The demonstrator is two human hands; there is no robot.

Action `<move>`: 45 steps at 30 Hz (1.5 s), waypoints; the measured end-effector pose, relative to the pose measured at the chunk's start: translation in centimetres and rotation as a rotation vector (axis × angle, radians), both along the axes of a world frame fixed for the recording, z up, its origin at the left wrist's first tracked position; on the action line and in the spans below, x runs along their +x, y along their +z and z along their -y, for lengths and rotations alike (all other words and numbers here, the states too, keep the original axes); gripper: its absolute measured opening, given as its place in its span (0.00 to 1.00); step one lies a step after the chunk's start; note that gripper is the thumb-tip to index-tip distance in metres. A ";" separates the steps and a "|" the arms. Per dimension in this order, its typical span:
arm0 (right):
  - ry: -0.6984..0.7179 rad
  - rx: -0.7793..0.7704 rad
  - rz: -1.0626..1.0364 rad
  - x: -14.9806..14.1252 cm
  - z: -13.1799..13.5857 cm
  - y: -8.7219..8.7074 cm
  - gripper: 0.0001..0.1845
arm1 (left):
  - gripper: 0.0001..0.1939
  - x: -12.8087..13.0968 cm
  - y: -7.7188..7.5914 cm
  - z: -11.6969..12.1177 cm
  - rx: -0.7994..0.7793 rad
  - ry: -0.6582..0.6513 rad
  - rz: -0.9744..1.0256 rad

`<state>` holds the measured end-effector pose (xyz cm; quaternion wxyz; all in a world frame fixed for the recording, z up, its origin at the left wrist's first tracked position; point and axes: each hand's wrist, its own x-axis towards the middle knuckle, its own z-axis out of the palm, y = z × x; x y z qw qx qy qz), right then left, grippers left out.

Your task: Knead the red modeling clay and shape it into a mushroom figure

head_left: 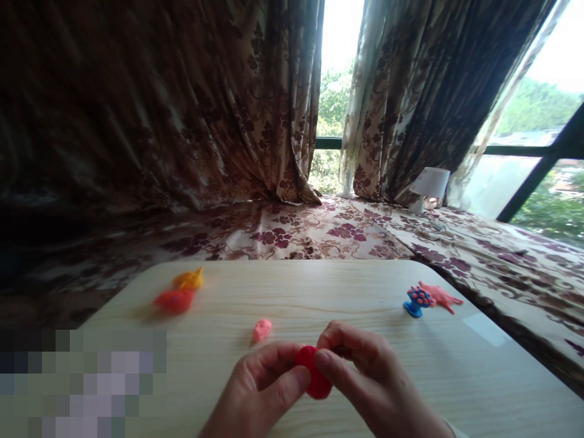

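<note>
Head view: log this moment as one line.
left hand: pinching rounded red dough-like piece | right hand: pinching same piece | nearby: small pink dough-like lump on pale wood-grain table

Red rnd piece (318,383), btwn L hand (267,384)/R hand (373,372)

Table (301,292): open lane along far edge, between left and right clusters; second lane between right hand (371,372) and blue footed piece (415,302). Obstacles: pink lump (261,330), just beyond left hand (264,383); yellow piece (189,280) beside orange-red piece (174,300), left; salmon piece (441,296) beside blue footed piece, right. Gap between hands: occupied by red disc (317,378).
</note>
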<state>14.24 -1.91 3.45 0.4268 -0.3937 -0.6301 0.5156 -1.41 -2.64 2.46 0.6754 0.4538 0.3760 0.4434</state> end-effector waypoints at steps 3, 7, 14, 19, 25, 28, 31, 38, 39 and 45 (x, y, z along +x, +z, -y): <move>0.006 0.001 0.009 0.0 0.0 -0.1 0.15 | 0.07 -0.1 0.2 0.0 0.056 -0.052 -0.056; -0.036 0.012 0.011 0.0 -0.2 -0.1 0.20 | 0.07 -0.3 -0.2 0.0 0.019 -0.034 -0.076; 0.003 -0.002 0.030 0.2 -0.1 -0.3 0.16 | 0.09 -0.2 -0.5 0.2 -0.017 0.001 -0.006; -0.046 0.035 0.042 0.1 -0.1 -0.3 0.22 | 0.11 -0.5 -0.9 -0.1 -0.047 0.034 -0.035; -0.019 0.051 0.088 0.2 -0.1 0.1 0.15 | 0.11 -0.6 -0.7 -0.3 -0.006 0.016 0.000; -0.023 0.078 0.103 0.2 -0.1 -0.1 0.16 | 0.10 -0.4 -0.6 -0.1 0.024 0.012 0.001; -0.070 0.097 0.110 0.1 -0.2 -0.3 0.21 | 0.10 -0.3 -0.5 0.1 -0.015 0.026 -0.010; -0.038 0.042 0.080 0.0 -0.4 -0.3 0.19 | 0.10 -0.4 -0.6 -0.2 -0.045 0.037 -0.020; -0.057 0.048 0.075 0.0 -0.4 -0.3 0.20 | 0.10 -0.5 -0.7 -0.2 -0.055 0.033 -0.018; -0.100 0.075 0.107 0.3 0.0 -0.4 0.19 | 0.08 -0.5 -1.0 -0.3 -0.081 0.023 0.042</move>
